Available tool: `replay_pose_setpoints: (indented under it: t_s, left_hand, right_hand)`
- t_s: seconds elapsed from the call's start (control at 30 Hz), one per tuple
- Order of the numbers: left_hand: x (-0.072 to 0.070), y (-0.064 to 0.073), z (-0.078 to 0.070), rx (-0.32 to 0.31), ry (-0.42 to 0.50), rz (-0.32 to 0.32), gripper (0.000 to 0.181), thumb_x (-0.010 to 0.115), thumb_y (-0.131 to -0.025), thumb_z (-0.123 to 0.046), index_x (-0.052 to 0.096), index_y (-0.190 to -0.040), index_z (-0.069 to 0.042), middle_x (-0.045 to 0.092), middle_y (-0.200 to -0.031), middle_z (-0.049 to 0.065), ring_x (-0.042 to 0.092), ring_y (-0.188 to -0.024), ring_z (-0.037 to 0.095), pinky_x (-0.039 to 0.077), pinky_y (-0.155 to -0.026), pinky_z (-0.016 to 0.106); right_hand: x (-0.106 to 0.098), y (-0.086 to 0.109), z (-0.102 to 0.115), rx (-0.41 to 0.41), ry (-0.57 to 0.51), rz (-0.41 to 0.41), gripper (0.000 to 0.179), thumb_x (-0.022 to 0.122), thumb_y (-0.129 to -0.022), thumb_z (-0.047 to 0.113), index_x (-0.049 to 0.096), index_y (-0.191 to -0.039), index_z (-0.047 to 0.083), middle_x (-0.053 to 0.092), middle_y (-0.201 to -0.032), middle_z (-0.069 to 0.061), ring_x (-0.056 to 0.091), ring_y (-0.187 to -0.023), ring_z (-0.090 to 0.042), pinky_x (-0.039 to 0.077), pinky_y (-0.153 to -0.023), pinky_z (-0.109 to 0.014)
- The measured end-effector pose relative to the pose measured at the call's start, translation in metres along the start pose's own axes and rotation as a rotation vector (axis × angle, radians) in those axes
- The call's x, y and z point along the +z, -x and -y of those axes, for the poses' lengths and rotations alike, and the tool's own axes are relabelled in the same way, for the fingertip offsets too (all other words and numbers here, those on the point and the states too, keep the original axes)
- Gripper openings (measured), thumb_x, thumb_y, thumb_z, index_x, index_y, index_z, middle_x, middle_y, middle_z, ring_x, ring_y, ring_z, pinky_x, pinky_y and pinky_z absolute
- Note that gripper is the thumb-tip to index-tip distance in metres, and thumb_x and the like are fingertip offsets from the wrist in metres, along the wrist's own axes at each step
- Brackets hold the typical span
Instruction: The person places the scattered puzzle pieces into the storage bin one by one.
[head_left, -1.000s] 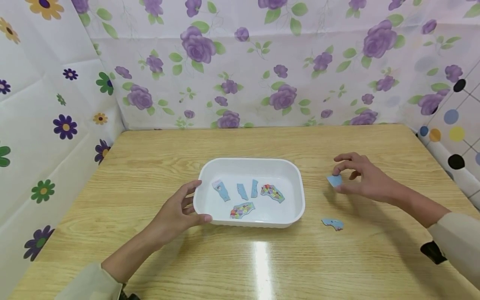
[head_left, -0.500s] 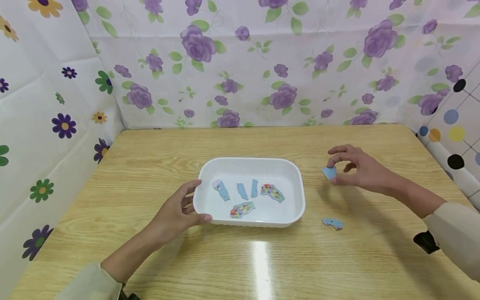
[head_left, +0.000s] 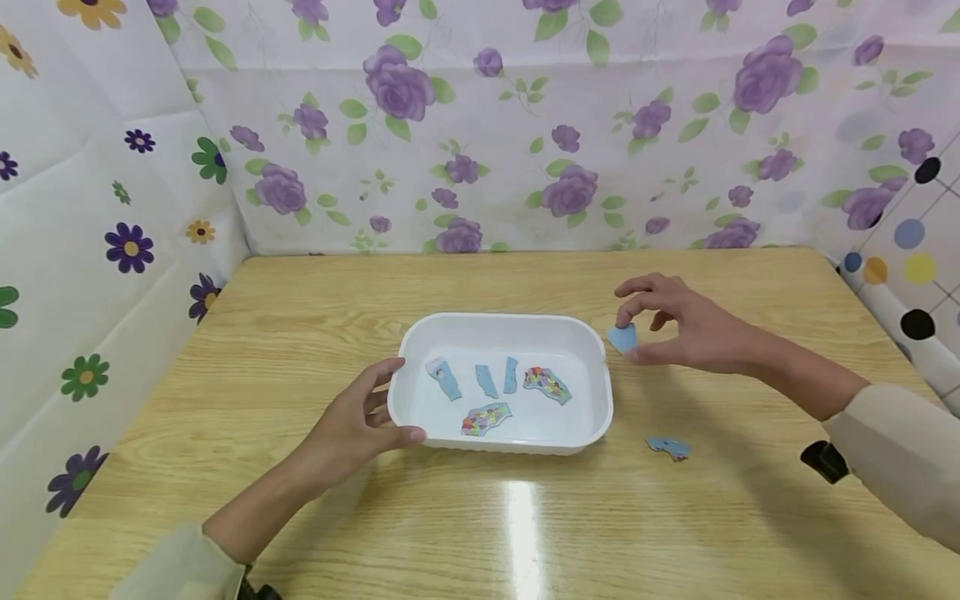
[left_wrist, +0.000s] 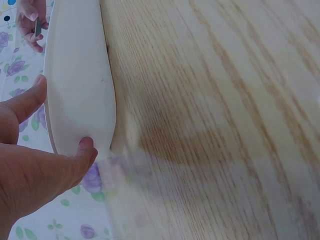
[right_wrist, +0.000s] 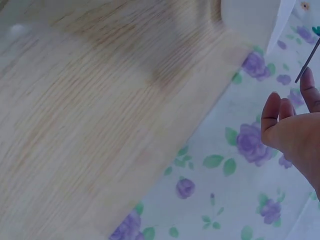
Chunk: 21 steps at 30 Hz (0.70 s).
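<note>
A white plastic basin (head_left: pixel 555 427) stands mid-table in the head view. My left hand (head_left: pixel 348 425) grips its near left corner, thumb against the front wall and fingers along the left side. Inside lie several puzzle pieces, some light blue and some multicoloured, such as the colourful piece (head_left: pixel 547 384) at the right. My right hand (head_left: pixel 690 329) pinches a light blue puzzle piece (head_left: pixel 622 338) between thumb and fingers, just off the basin's right rim. That piece (right_wrist: pixel 307 61) appears edge-on and thin in the right wrist view. Another blue puzzle piece (head_left: pixel 668 447) lies on the table right of the basin.
The wood-grain table (head_left: pixel 315 308) reaches back to a wall covering (head_left: pixel 510 167) with purple roses. A flowered sheet (head_left: pixel 82 275) hangs at the left, and a dotted sheet (head_left: pixel 911 267) borders the right side.
My right hand has moved left and slightly away from me, carrying the pinched puzzle piece close to the basin's right rim. The left hand and basin have stayed in place.
</note>
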<state>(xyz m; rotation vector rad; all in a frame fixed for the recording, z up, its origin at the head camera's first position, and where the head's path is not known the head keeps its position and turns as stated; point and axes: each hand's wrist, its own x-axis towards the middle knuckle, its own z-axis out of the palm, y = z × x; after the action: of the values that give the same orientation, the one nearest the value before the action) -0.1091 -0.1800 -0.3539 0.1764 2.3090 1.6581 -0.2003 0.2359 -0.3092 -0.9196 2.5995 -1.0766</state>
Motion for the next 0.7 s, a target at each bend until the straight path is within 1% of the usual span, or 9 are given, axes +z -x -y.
replay_pose_setpoints:
  t_s: [0.17, 0.27, 0.4, 0.47, 0.7]
  left_hand:
    - [0.0, 0.0, 0.0, 0.0, 0.008, -0.003, 0.098, 0.084, -0.075, -0.017, 0.023, -0.151, -0.013, 0.033, -0.149, 0.013, 0.048, -0.128, 0.035, 0.053, -0.092, 0.029]
    - [0.0, 0.0, 0.0, -0.002, 0.004, -0.007, 0.098, 0.084, -0.075, -0.017, 0.023, -0.151, -0.013, 0.034, -0.148, 0.012, 0.048, -0.128, 0.034, 0.053, -0.092, 0.029]
    - [0.0, 0.0, 0.0, -0.006, -0.002, -0.008, 0.098, 0.084, -0.074, -0.018, 0.024, -0.151, -0.013, 0.034, -0.148, 0.011, 0.048, -0.128, 0.034, 0.053, -0.092, 0.03]
    - [0.0, 0.0, 0.0, -0.008, 0.002, -0.008, 0.098, 0.084, -0.075, -0.018, 0.024, -0.151, -0.013, 0.033, -0.149, 0.011, 0.048, -0.128, 0.034, 0.053, -0.092, 0.031]
    - [-0.001, 0.0, 0.0, -0.001, 0.025, 0.002, 0.098, 0.084, -0.075, -0.017, 0.023, -0.151, -0.013, 0.033, -0.149, 0.012, 0.048, -0.128, 0.035, 0.053, -0.091, 0.03]
  right_hand:
    - [0.011, -0.013, 0.007, -0.026, 0.009, 0.048, 0.023, 0.076, -0.084, 0.022, 0.064, -0.103, 0.017, 0.038, -0.141, -0.01, 0.029, -0.123, -0.029, 0.042, -0.087, -0.045]
    - [0.018, -0.022, 0.012, -0.021, 0.015, 0.069, 0.025, 0.078, -0.083, 0.024, 0.064, -0.103, 0.017, 0.038, -0.141, -0.01, 0.029, -0.124, -0.03, 0.043, -0.088, -0.045]
    - [0.028, -0.033, 0.02, -0.011, 0.008, 0.108, 0.026, 0.08, -0.08, 0.023, 0.064, -0.1, 0.016, 0.038, -0.141, -0.011, 0.028, -0.125, -0.029, 0.042, -0.089, -0.046]
    - [0.034, -0.036, 0.024, -0.01, 0.011, 0.138, 0.026, 0.08, -0.079, 0.022, 0.065, -0.099, 0.016, 0.038, -0.141, -0.011, 0.028, -0.124, -0.029, 0.042, -0.09, -0.046]
    - [0.056, -0.043, 0.036, -0.057, 0.04, 0.263, 0.024, 0.079, -0.079, 0.019, 0.066, -0.099, 0.015, 0.038, -0.14, -0.013, 0.027, -0.124, -0.03, 0.042, -0.092, -0.047]
